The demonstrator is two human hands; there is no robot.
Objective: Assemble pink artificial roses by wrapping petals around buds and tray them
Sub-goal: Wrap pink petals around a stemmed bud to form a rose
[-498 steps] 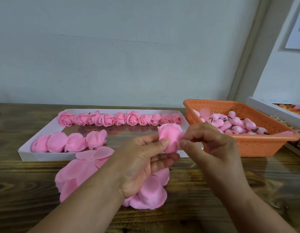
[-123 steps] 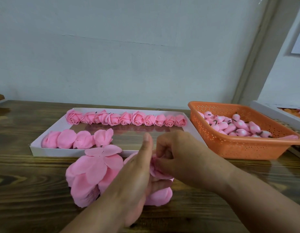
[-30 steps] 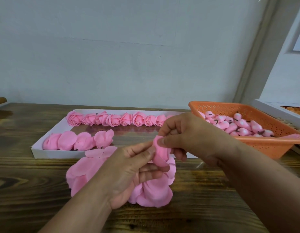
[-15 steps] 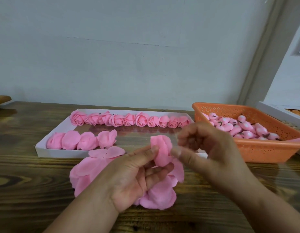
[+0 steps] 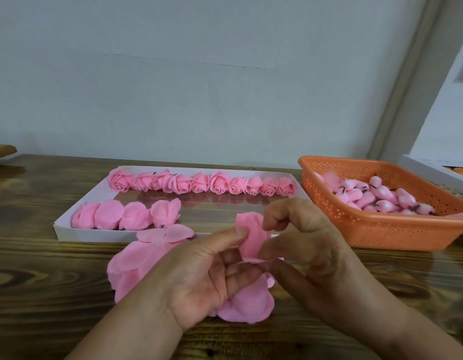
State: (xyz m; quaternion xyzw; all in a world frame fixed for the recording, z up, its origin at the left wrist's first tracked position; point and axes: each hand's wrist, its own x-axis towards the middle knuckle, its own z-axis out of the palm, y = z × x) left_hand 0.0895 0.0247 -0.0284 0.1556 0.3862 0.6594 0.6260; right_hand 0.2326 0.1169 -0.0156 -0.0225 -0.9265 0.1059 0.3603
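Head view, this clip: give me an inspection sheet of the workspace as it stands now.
Surface: dark wooden table, grain visible.
Job's things: white tray holds a far row of finished roses and a near row of four more roses; loose petals piled in front of the tray; orange basket holds buds.
Clutter: a wooden edge at far left, a white box at far right; contents unclear.
Grip: left hand pinches the half-wrapped rose with its thumb; right hand, fingers curled, works the rose's petals from the right.
Cables: nothing seen.
Surroundings: plain pale wall, door frame at right.
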